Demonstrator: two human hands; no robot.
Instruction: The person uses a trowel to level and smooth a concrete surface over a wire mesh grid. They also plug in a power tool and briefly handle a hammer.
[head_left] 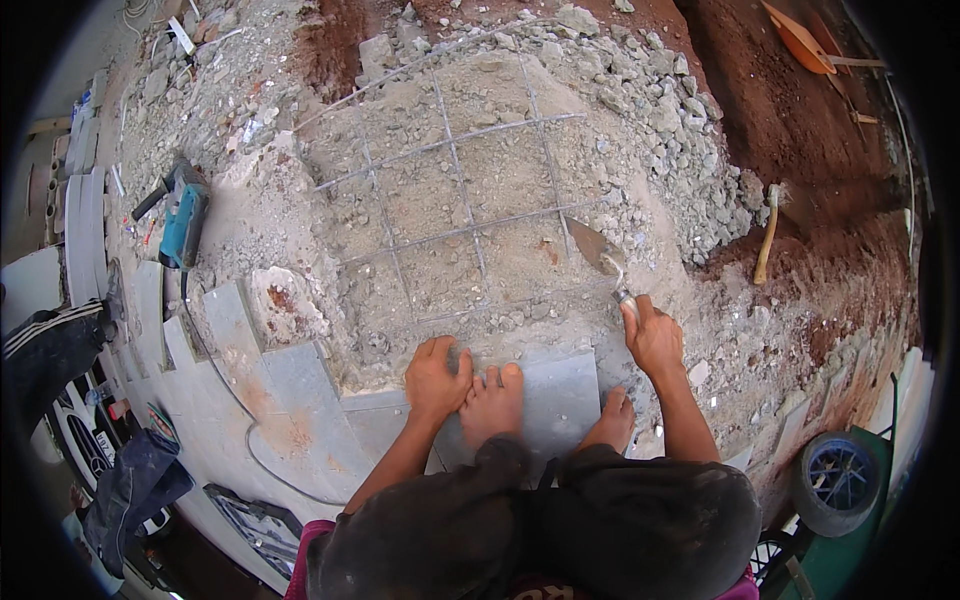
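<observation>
At our bare feet, on a grey paving slab (560,400), we crouch with our left hand (437,378) pressed flat, fingers spread, on the slab's edge. Our right hand (652,338) is clamped around the handle of a trowel (600,255), its blade resting on rubble. Beyond lies a wire mesh grid (455,190); farther left, a blue power tool (183,215).

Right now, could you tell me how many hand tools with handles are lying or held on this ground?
3: a trowel in the right hand, a blue power tool lying at left, and a wooden-handled tool lying at right. Rubble may hide others.
</observation>
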